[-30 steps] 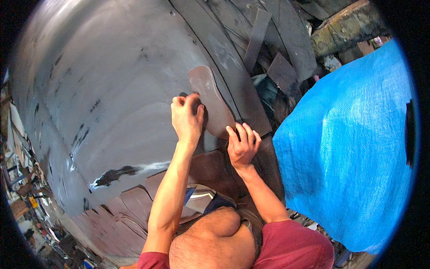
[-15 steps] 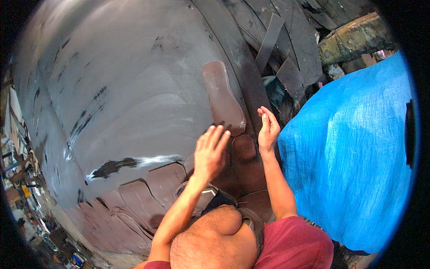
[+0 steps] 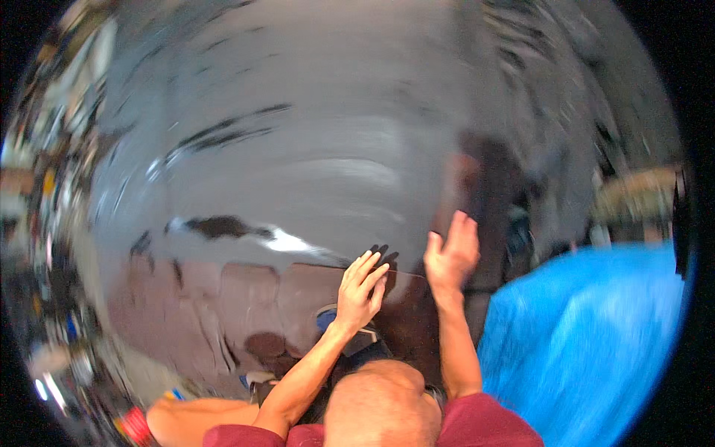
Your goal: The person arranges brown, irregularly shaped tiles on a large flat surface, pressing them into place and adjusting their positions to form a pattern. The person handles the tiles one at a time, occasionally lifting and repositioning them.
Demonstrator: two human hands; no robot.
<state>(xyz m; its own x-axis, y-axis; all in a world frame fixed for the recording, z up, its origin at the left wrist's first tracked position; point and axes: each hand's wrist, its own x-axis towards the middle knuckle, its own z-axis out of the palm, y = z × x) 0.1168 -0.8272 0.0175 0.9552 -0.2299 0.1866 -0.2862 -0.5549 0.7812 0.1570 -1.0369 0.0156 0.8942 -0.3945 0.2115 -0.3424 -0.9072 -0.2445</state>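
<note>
A wide dark grey sheet (image 3: 298,164) lies before me, with brown sole-shaped pieces (image 3: 249,294) along its near edge. My left hand (image 3: 363,290) is open, fingers stretched out at that near edge above the brown pieces, holding nothing. Further right, my right hand (image 3: 453,253) is open, palm turned inward and thumb apart. Just beyond its fingertips is a brown sole (image 3: 456,179), badly smeared by motion. Whether the right hand touches the sole I cannot tell.
A blue tarp-like cover (image 3: 588,320) bulges at the right, close to my right forearm. Dark sheets and offcuts (image 3: 536,97) lie at the far right, blurred. Mixed clutter (image 3: 56,246) fills the left rim. A bare knee (image 3: 186,421) shows at lower left.
The view has swung round, so the sole and blue cover appear farther right, and the picture is blurred. My left hand is now over the near edge, away from the sole. Both hands remain empty.
</note>
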